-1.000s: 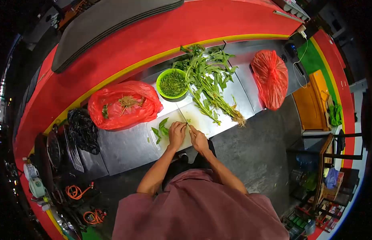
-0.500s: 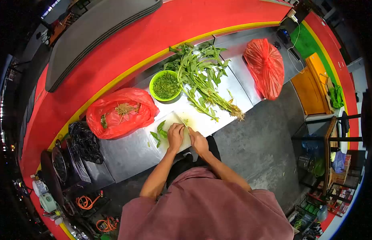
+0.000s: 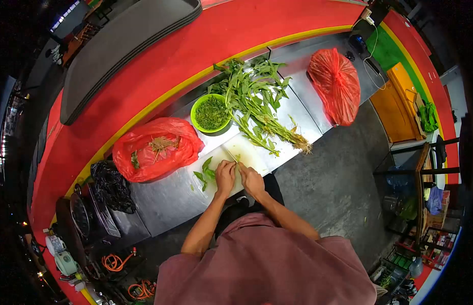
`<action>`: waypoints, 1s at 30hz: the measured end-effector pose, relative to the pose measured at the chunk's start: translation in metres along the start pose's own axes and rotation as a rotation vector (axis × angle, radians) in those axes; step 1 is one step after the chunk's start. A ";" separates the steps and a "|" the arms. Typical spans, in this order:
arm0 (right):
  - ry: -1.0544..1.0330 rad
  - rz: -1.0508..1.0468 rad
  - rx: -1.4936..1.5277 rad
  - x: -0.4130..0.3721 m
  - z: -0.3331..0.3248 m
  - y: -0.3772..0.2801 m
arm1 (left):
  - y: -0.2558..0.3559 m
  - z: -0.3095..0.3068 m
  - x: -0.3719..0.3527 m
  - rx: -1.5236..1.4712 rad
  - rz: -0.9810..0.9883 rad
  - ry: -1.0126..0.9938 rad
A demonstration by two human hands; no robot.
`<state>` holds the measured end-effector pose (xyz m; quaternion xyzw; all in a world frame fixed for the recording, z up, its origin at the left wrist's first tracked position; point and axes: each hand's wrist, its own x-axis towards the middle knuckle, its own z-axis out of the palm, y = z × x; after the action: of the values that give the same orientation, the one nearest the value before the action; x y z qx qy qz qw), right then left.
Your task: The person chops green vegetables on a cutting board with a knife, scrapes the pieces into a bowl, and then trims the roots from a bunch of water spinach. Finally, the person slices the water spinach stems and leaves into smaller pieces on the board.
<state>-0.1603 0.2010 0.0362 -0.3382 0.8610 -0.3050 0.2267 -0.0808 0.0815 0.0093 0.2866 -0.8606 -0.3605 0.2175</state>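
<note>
My right hand (image 3: 252,181) is closed round the handle of a knife (image 3: 231,154), its blade pointing away from me over a pale cutting board (image 3: 246,149). Beside the blade, my left hand (image 3: 225,178) has its fingers curled down on a bunch of leafy greens (image 3: 208,174). Broad leaves stick out to the left of that hand; the part under the fingers is hidden. Small cut green bits (image 3: 238,157) lie by the blade. Behind the board stands a lime-green bowl (image 3: 193,123) filled with chopped greens (image 3: 211,113).
A pile of long leafy stems with roots (image 3: 262,104) lies behind and right on the metal table (image 3: 162,203). An open red plastic bag (image 3: 137,170) with root trimmings sits left, next to a black bag (image 3: 112,188). A tied red bag (image 3: 338,86) stands far right.
The view has shifted slightly. Both hands stay close together on the board, with the knife still beside the left fingers. Little else differs.
</note>
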 end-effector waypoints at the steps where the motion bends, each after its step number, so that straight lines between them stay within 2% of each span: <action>1: 0.008 -0.011 -0.001 0.002 0.000 -0.001 | 0.000 0.001 -0.001 -0.003 0.006 0.019; 16: 0.021 -0.030 0.010 -0.005 0.003 0.003 | -0.003 0.002 0.001 -0.068 -0.019 0.056; 18: 0.043 -0.026 0.023 -0.011 0.001 0.003 | -0.003 0.004 -0.001 -0.002 0.040 0.100; 23: -0.001 -0.001 -0.019 -0.005 0.000 -0.002 | 0.006 -0.003 -0.003 -0.056 -0.033 0.026; 30: -0.020 0.008 0.021 -0.012 -0.002 0.003 | -0.005 0.002 -0.002 -0.041 0.043 0.075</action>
<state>-0.1548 0.2123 0.0373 -0.3353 0.8567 -0.3099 0.2402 -0.0787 0.0814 0.0037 0.2770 -0.8501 -0.3623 0.2632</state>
